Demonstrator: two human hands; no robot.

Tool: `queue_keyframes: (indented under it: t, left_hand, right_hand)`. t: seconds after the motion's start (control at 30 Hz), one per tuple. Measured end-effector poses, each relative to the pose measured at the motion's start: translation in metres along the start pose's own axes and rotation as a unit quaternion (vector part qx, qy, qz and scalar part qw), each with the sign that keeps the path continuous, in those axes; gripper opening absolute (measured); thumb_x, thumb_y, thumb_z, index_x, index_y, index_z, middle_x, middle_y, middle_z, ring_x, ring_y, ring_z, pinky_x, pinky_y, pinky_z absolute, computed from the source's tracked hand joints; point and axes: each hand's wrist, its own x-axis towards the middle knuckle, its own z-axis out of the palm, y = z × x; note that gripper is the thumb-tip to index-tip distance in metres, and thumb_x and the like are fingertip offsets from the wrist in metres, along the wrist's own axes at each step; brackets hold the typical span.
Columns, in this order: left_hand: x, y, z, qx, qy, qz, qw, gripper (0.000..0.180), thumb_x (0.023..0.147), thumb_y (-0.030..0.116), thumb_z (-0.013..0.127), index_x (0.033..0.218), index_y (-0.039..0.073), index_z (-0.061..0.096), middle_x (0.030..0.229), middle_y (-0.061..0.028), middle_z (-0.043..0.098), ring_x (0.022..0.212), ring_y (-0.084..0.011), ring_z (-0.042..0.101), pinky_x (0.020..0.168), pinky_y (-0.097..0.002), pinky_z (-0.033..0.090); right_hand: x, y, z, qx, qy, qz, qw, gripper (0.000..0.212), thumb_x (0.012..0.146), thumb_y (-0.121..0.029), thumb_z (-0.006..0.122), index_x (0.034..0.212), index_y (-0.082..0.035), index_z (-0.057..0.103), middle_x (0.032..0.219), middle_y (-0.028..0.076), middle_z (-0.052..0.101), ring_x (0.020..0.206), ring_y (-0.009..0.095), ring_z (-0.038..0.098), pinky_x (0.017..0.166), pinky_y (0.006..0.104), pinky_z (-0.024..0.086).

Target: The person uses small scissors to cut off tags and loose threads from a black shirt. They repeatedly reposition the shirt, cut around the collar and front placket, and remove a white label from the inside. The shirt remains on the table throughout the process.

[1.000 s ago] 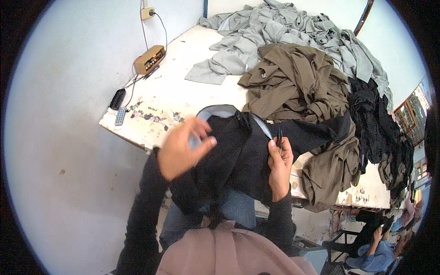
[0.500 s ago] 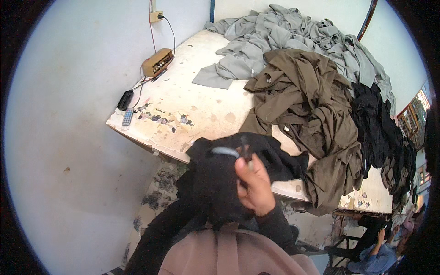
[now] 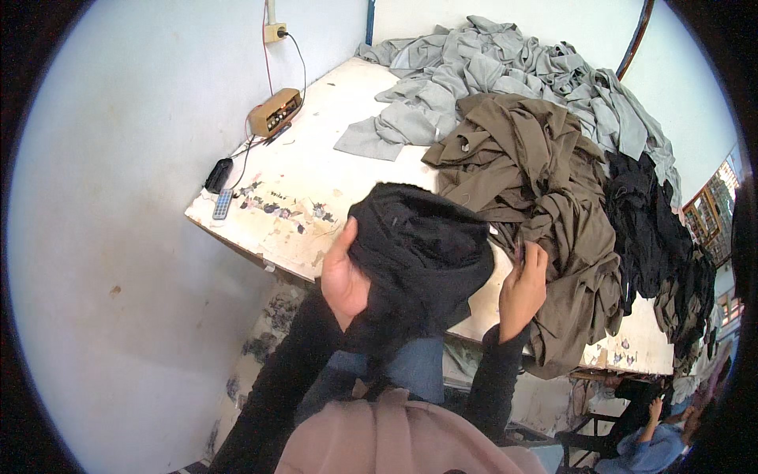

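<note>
My left hand (image 3: 344,278) grips black cloth (image 3: 422,272) over the table (image 3: 245,227) edge, with room leftward; right hand (image 3: 524,286) pinches something dark (image 3: 519,250).

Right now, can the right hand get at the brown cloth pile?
Probably yes: the right hand is beside the brown cloth pile, nothing visible between, though it holds a dark tool.

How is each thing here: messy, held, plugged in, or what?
Black garment: bunched up, held in the left hand
Small dark tool: held in the right hand
Table: stained
Brown cloth: crumpled, partly hanging over the table's edge
Grey cloth: crumpled in a heap
Black cloth pile: crumpled
Plug: pushed into the wall socket
Remote: lying on the table
Brown box: can't tell if switched on
</note>
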Motion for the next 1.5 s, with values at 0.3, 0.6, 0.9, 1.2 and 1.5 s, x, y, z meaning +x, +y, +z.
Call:
queue_keyframes:
  t: [0.3,0.6,0.9,1.2,1.5]
  left_hand:
    - [-0.013,-0.021,-0.007,0.053,0.043,-0.082,0.994,0.048,0.107,0.03,0.045,0.143,-0.001,0.044,0.141,-0.017,0.055,0.128,-0.0318,0.055,0.11,-0.0471,0.043]
    - [-0.005,0.035,-0.016,0.547,0.14,-0.029,0.825,0.048,0.098,0.02,0.066,0.135,-0.004,0.045,0.132,-0.017,0.057,0.119,-0.0261,0.058,0.102,-0.0367,0.046]
    - [-0.007,0.033,0.045,0.811,-0.161,0.114,0.551,0.036,0.077,0.011,0.08,0.102,0.009,0.055,0.129,-0.0122,0.059,0.118,-0.0304,0.058,0.098,-0.0399,0.043]
    - [-0.009,0.031,0.042,0.792,-0.105,-0.002,0.602,0.004,0.084,0.002,0.073,0.088,0.001,0.072,0.099,-0.0107,0.073,0.094,-0.0225,0.07,0.086,-0.031,0.053]
    - [-0.004,0.039,0.037,0.666,0.016,-0.05,0.744,0.021,0.097,0.011,0.065,0.115,-0.001,0.065,0.098,-0.01,0.075,0.092,-0.0115,0.068,0.082,-0.0239,0.052]
  right_hand:
    - [-0.013,-0.081,-0.027,0.389,-0.163,-0.075,0.904,0.031,0.074,0.001,0.082,0.104,-0.001,0.074,0.083,0.007,0.062,0.07,0.016,0.057,0.064,0.026,0.045]
    - [0.007,-0.064,-0.016,0.512,-0.226,0.021,0.829,0.014,0.089,-0.005,0.07,0.084,0.004,0.061,0.082,0.004,0.054,0.078,0.012,0.05,0.074,0.025,0.04]
    - [0.019,-0.066,-0.013,0.497,-0.212,-0.002,0.841,0.014,0.091,-0.005,0.069,0.086,0.002,0.058,0.083,0.002,0.051,0.078,0.01,0.048,0.073,0.0243,0.04]
    - [0.048,-0.048,-0.008,0.185,0.024,0.002,0.982,0.017,0.09,-0.01,0.071,0.087,0.002,0.059,0.079,0.012,0.06,0.072,0.018,0.056,0.068,0.0314,0.045]
    - [-0.018,-0.063,-0.015,0.467,-0.412,0.097,0.776,0.036,0.08,-0.008,0.083,0.11,0.0,0.066,0.104,0.006,0.072,0.099,0.012,0.066,0.088,0.0273,0.049]
